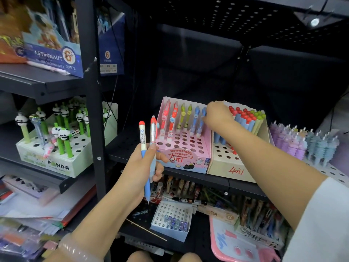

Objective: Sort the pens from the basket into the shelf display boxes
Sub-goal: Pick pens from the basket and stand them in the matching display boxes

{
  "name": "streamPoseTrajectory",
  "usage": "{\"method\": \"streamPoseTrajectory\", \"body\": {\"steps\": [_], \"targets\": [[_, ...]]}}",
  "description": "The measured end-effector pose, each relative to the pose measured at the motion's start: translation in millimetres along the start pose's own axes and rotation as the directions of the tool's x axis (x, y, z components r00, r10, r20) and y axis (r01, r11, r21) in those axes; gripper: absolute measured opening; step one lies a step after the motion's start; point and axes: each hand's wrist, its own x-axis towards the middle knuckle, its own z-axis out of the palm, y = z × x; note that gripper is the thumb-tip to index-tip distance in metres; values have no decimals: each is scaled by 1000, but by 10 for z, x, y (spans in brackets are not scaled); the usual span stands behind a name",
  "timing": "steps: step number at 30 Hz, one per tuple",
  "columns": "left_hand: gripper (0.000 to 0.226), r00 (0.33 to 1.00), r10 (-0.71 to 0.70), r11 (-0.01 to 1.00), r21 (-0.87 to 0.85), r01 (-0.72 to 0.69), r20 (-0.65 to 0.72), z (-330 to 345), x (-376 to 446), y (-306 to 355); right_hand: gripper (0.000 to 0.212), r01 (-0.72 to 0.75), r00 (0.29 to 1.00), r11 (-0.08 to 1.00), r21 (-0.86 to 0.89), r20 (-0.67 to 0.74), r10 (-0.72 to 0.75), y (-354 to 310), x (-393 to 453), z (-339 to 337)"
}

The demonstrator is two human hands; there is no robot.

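Reaching over the pink display box (pixel 186 159), the right hand (pixel 217 114) pinches a blue pen (pixel 201 121) into its back row; left hand (pixel 143 167), just before it, grips two spare pens (pixel 148 140) upright for later slots.

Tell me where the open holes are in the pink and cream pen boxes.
Pink box: the front rows of holes are bare; only the back row holds pens, where the right hand is placing a blue pen. Cream box: bare front holes, crowded back. Left hand holds two pens.
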Motion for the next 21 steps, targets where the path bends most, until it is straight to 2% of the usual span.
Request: {"method": "streamPoseTrajectory", "body": {"steps": [2, 4, 5, 6, 7, 9, 11, 13, 15, 17, 18, 21], "targets": [[20, 1000, -7, 1000, -18, 7, 0, -13, -14, 11, 7, 26, 988, 998, 55, -152, -17, -7, -94, -9], [24, 1000, -10, 1000, -19, 11, 6, -15, -25, 10, 8, 176, 938, 959, 224, -333, -95, -78, -254, -39], [25, 1000, -12, 1000, -20, 12, 10, -11, -31, 9, 12, 264, 928, 904, 335, -345, -143, -141, -349, -60], [25, 1000, -12, 1000, -21, 13, 13, -3, -36, 5, 16, 325, 931, 818, 474, -310, -191, -212, -442, -82], [26, 1000, -12, 1000, -22, 12, 16, 6, -41, 1, 20, 327, 945, 713, 620, -229, -235, -282, -531, -112], [26, 1000, -13, 1000, -23, 13, 23, 27, -51, -7, 25, 185, 945, 522, 833, -6, -326, -387, -674, -150], [25, 999, -13, 1000, -22, 14, 31, 42, -60, -6, 18, 60, 907, 408, 911, 121, -404, -439, -744, -136], [24, 1000, -13, 1000, -21, 14, 26, 36, -68, 5, 13, 29, 905, 327, 945, 114, -410, -484, -741, -121], [22, 1000, -25, 1000, -6, 25, 2, 1, -73, 19, 13, 51, 947, 263, 963, 37, -320, -504, -689, -145], [21, 998, -45, 999, 22, 45, -38, -58, -74, 24, 12, 130, 984, 254, 958, -94, -149, -473, -602, -192], [21, 997, -50, 997, 48, 53, -57, -93, -75, 21, 10, 181, 983, 286, 941, -168, -70, -447, -555, -206], [22, 993, -73, 990, 114, 83, -93, -148, -70, -6, 5, 264, 958, 444, 856, -287, -16, -399, -494, -145]]}}
